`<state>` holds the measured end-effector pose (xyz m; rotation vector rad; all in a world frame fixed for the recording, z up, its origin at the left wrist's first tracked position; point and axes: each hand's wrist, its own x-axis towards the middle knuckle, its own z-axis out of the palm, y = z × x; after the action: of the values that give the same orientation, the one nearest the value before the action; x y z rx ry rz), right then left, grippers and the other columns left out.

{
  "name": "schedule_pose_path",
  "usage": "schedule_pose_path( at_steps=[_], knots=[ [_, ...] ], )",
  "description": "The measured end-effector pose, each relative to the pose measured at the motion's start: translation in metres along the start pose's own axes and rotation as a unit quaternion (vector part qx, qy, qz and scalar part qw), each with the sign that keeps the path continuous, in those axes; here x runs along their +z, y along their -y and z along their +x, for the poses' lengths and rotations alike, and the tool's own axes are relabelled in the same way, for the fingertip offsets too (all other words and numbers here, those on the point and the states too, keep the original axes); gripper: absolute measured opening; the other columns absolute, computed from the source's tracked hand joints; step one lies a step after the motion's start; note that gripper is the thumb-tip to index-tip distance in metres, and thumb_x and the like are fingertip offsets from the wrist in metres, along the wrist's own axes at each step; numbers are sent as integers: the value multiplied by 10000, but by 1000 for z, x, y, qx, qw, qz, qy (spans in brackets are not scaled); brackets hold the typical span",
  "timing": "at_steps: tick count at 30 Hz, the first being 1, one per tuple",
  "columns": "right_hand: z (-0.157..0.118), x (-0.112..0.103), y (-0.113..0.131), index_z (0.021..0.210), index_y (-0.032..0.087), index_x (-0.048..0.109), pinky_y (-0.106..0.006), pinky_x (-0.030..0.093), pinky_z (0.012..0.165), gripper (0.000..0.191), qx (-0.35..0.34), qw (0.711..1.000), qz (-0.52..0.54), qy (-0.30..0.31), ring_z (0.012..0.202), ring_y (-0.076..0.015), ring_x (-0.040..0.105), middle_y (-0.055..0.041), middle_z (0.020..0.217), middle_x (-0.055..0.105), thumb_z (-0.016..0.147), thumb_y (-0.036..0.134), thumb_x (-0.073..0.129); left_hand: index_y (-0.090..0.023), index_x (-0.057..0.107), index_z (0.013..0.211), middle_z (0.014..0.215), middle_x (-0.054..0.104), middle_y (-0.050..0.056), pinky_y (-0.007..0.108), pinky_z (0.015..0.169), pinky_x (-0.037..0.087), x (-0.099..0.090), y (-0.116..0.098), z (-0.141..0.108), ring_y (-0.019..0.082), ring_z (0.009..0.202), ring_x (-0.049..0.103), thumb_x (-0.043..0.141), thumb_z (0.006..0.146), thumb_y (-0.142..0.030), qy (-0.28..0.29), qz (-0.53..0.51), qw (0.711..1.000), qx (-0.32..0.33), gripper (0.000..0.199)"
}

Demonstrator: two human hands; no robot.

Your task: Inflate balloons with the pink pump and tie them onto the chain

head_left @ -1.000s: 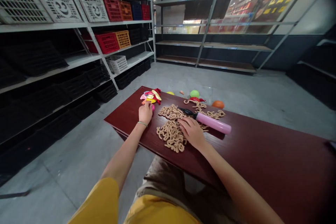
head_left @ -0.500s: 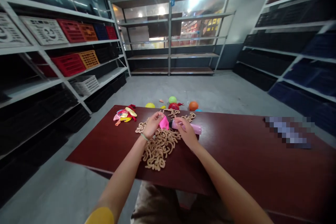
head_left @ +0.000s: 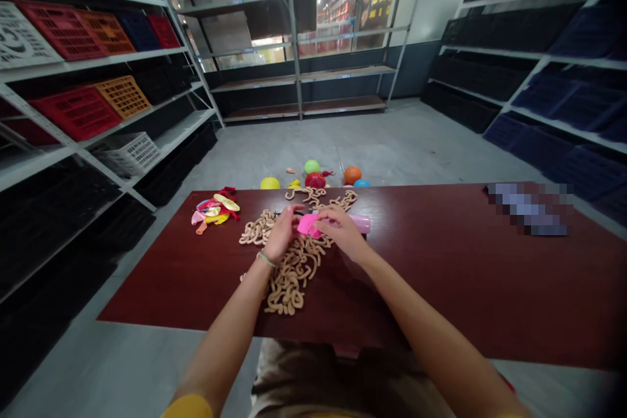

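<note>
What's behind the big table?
On the floor behind the table I see a green balloon, red balloon, orange balloon, blue balloon and yellow balloon. The table's edge covers the bottoms of the blue and yellow ones, and anything lower is hidden.

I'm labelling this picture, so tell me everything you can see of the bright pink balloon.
The bright pink balloon is limp and creased, a small uninflated piece that looks like thin, smooth rubber. It is held between the fingers of the left hand and the right hand, over the beige curled pieces on the dark red table. The fingers partly cover it, and its neck cannot be made out.
</note>
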<state>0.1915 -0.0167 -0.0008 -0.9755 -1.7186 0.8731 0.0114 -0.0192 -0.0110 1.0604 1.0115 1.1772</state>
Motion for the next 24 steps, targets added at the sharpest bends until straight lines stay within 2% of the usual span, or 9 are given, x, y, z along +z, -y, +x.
schedule_pose_path(
  at_steps=[2, 4, 6, 10, 13, 17, 20, 22, 24],
  knots=[
    [0, -1, 2, 791, 236, 683, -368, 429, 889, 189, 36, 998, 38, -37, 966, -200, 551, -25, 942, 591, 802, 423, 656, -189, 660, 1106, 823, 695, 57, 276, 613, 506, 1, 0, 1, 157, 645, 629, 543, 876, -500, 26, -1, 999, -30, 405],
    [0, -2, 4, 773, 237, 684, -357, 429, 885, 197, 60, 993, 82, -56, 957, -189, 541, -18, 954, 564, 782, 433, 672, -186, 703, 1047, 920, 721, 67, 293, 731, 522, 4, -1, 0, 187, 798, 663, 672, 798, -339, 67, 27, 997, -26, 294],
    [0, -2, 5, 763, 235, 683, -346, 433, 877, 199, 77, 987, 121, -67, 952, -179, 533, -13, 972, 546, 763, 434, 688, -190, 727, 1013, 1006, 726, 67, 308, 848, 505, 7, -4, -4, 209, 943, 658, 732, 725, -216, 112, 39, 993, -16, 289],
    [2, -3, 5, 737, 223, 673, -325, 459, 808, 206, 100, 977, 166, -89, 907, -165, 534, -11, 975, 531, 739, 426, 712, -182, 727, 1042, 1098, 710, 91, 323, 913, 489, 14, -11, -13, 214, 1002, 656, 755, 725, -211, 172, -5, 984, -49, 320],
    [2, -3, 4, 743, 221, 673, -323, 472, 796, 223, 103, 979, 154, -90, 922, -173, 545, -19, 982, 550, 745, 442, 703, -158, 719, 1052, 1064, 714, 118, 315, 857, 514, 15, -12, -16, 205, 934, 675, 744, 769, -307, 176, -31, 982, -65, 321],
    [3, -4, 3, 782, 227, 682, -350, 454, 889, 214, 69, 987, 120, -78, 985, -187, 559, -27, 992, 592, 769, 441, 682, -114, 724, 977, 905, 722, 128, 274, 740, 525, 15, -10, -16, 173, 786, 679, 723, 791, -403, 167, -39, 981, -88, 344],
    [4, -9, 0, 849, 238, 700, -362, 453, 904, 216, 47, 992, 77, -84, 1000, -197, 576, -36, 1014, 623, 818, 442, 634, -92, 720, 913, 790, 700, 113, 260, 678, 519, 10, -13, -16, 152, 688, 659, 717, 797, -422, 174, -44, 977, -115, 349],
    [5, -16, -5, 903, 246, 704, -365, 460, 893, 248, 23, 997, 9, -72, 982, -201, 591, -38, 1004, 651, 876, 451, 566, -99, 708, 893, 710, 666, 72, 245, 640, 513, 3, -17, -15, 126, 621, 628, 727, 796, -392, 159, -69, 978, -115, 308],
    [4, -24, -10, 963, 249, 701, -372, 456, 888, 269, -16, 992, -117, -35, 971, -211, 596, -44, 998, 675, 920, 431, 509, -133, 691, 894, 678, 625, 27, 224, 622, 509, -7, -22, -11, 96, 589, 593, 706, 822, -355, 100, -123, 984, -78, 234]
  ],
)
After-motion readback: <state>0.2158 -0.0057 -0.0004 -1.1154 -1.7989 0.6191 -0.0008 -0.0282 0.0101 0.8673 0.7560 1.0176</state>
